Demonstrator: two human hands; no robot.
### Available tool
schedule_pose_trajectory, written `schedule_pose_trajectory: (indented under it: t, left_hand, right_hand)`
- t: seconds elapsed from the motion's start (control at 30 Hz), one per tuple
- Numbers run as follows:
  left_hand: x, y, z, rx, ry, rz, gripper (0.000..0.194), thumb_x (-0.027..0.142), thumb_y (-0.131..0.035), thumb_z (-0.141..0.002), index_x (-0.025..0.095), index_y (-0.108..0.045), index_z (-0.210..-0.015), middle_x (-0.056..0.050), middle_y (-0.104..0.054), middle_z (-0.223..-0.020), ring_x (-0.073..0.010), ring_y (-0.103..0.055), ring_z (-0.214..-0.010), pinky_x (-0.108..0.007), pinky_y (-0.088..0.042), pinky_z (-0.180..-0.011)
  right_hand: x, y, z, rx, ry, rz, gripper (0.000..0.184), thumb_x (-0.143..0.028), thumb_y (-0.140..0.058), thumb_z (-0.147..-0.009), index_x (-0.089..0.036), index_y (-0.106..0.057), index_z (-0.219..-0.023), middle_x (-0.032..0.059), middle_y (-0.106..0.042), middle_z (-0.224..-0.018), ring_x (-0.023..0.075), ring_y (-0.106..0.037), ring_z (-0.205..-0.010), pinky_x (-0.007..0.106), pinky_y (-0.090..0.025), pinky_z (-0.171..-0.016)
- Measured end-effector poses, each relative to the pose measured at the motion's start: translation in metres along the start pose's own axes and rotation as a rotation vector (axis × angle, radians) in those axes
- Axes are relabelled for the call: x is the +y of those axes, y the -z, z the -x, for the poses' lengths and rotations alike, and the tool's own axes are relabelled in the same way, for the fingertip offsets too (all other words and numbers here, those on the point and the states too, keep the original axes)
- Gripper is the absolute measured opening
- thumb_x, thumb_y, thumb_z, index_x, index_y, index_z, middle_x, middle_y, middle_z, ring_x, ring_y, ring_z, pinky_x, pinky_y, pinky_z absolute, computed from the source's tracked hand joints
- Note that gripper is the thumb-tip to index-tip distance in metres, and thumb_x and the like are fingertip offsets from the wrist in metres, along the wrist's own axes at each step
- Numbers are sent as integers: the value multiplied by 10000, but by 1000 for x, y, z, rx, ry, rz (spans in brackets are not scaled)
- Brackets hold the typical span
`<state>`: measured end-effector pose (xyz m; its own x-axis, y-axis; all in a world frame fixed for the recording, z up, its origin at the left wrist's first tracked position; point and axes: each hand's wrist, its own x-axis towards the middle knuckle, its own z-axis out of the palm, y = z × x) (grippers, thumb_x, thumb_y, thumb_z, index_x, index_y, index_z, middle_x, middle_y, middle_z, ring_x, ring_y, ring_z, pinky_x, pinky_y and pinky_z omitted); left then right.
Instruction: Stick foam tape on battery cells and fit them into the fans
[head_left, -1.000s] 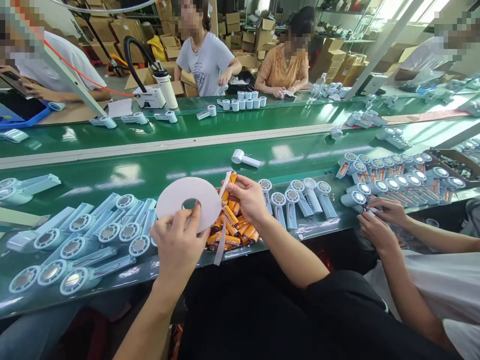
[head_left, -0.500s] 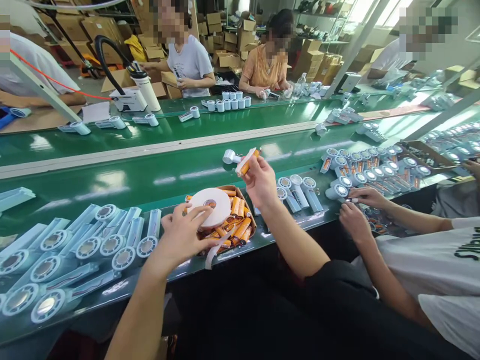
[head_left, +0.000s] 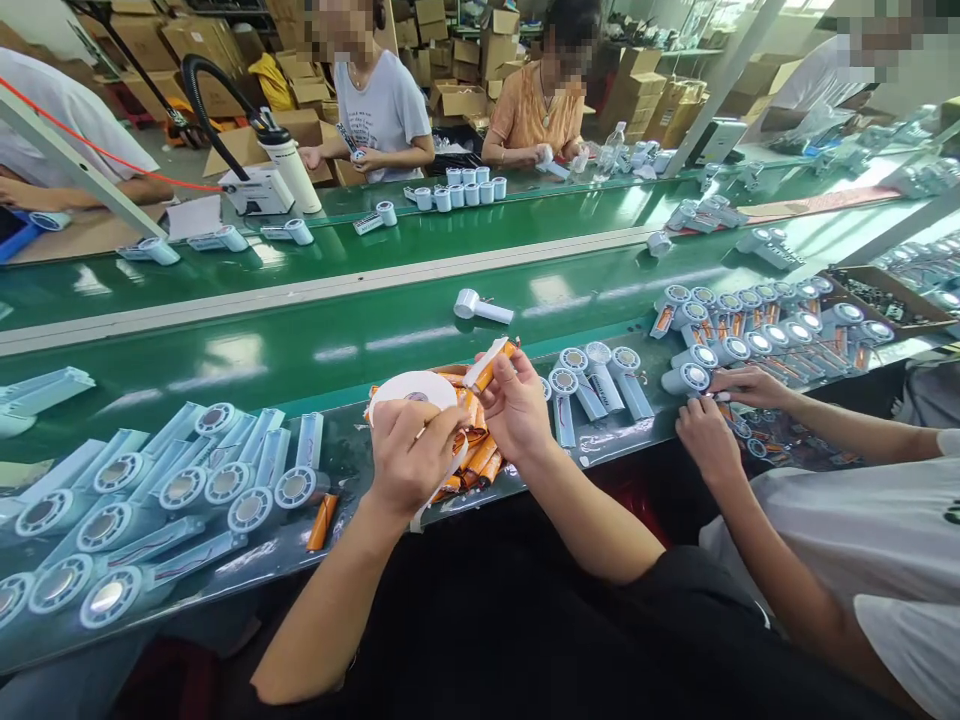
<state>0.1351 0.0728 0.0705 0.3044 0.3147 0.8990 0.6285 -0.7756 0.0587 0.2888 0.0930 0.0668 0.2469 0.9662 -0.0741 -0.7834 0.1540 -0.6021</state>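
My right hand (head_left: 517, 405) grips an orange cylindrical battery (head_left: 487, 372) with a white strip along its upper side. Close to its left, my left hand (head_left: 412, 450) has its fingers pinched together, and what is between them is hidden. Behind those fingers lies a white roll of tape (head_left: 411, 388), a loose tail hanging down past the hand. The roll rests on a box heaped with orange batteries (head_left: 480, 460). A single orange battery (head_left: 321, 522) is on the table left of my left wrist.
Pale blue handheld fan bodies (head_left: 184, 487) lie in rows at the left, and several more (head_left: 600, 375) right of the box. One white fan body (head_left: 484, 306) is on the green conveyor belt (head_left: 300, 370). A co-worker's hands (head_left: 709, 430) work at the right.
My left hand has moved right off the roll's face and closed its fingers near my right hand. The right hand has lowered with the battery. A single battery now shows beside my left wrist.
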Motion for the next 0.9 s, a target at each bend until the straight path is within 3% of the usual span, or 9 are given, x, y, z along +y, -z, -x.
schedule_pose_trajectory:
  t: [0.07, 0.2, 0.27, 0.37, 0.47, 0.57, 0.7, 0.8, 0.9]
  left_hand:
    - [11, 14, 10, -143, 80, 200, 146, 158, -673, -1021, 240, -774, -957, -11, -669, -778, -158, -609, -762, -311, -491, -757]
    - [32, 54, 41, -612, 169, 794, 319, 407, -687, -1037, 223, -748, -784, 1, -695, -704, -128, -636, -684, -281, -500, -705]
    - [26, 72, 58, -715, 239, 876, 316, 441, -690, -1030, 219, -772, -821, 2, -741, -706, -118, -654, -650, -266, -500, -689]
    - [-14, 94, 78, -788, 463, 529, 370, 441, -606, -1083, 228, -808, -858, -26, -794, -764, -149, -708, -704, -276, -525, -738]
    - [-67, 110, 82, -882, 728, -210, 392, 469, -562, -1076, 233, -817, -895, -71, -810, -858, -243, -747, -874, -347, -551, -824]
    - [-97, 113, 77, -1164, 770, -616, 386, 535, -632, -1001, 222, -810, -1140, -143, -811, -1158, -376, -722, -1169, -472, -558, -972]
    - [-101, 105, 71, -1436, 663, -615, 310, 446, -709, -929, 197, -815, -1081, -165, -808, -1048, -395, -764, -1053, -495, -573, -941]
    - [-115, 92, 58, -1414, 568, -549, 198, 265, -723, -873, 182, -812, -1030, -171, -792, -1045, -385, -753, -1073, -473, -581, -942]
    - [-150, 57, 31, -1338, 445, -463, 341, 86, -601, -870, 184, -784, -1141, -182, -733, -1287, -345, -663, -1291, -449, -543, -1084]
  right_hand:
    - [-6, 6, -4, 10, 16, 10, 484, -426, -1023, -657, -244, -664, -926, -54, -800, -868, 106, -773, -752, 191, -664, -676]
    - [-26, 28, -7, -57, 0, 100, 463, -463, -1017, -677, -259, -694, -938, -64, -801, -871, 92, -769, -737, 150, -633, -623]
    - [-34, 43, -6, -105, -20, 161, 496, -479, -1036, -646, -266, -711, -955, -68, -805, -877, 86, -767, -710, 134, -617, -597]
    - [-38, 65, -6, -144, -48, 241, 529, -493, -1046, -630, -261, -726, -980, -63, -807, -866, 80, -764, -663, 126, -617, -602]
    - [-36, 78, -8, -148, -54, 294, 521, -488, -1038, -654, -269, -730, -1013, -49, -807, -863, 89, -764, -651, 136, -622, -605]
    - [-34, 83, -9, -148, -7, 335, 492, -481, -1011, -704, -319, -728, -1073, -45, -807, -884, 118, -776, -681, 179, -626, -592]
    - [-38, 87, -10, -119, 119, 373, 483, -519, -1000, -703, -345, -711, -1049, -40, -806, -892, 150, -762, -636, 256, -633, -559]
    - [-44, 81, -16, -123, 173, 395, 468, -514, -985, -729, -341, -711, -1067, -31, -808, -896, 156, -769, -653, 272, -637, -572]
    - [-39, 60, -38, -161, 199, 423, 434, -458, -981, -741, -317, -711, -1051, -20, -817, -918, 184, -802, -765, 314, -665, -665]
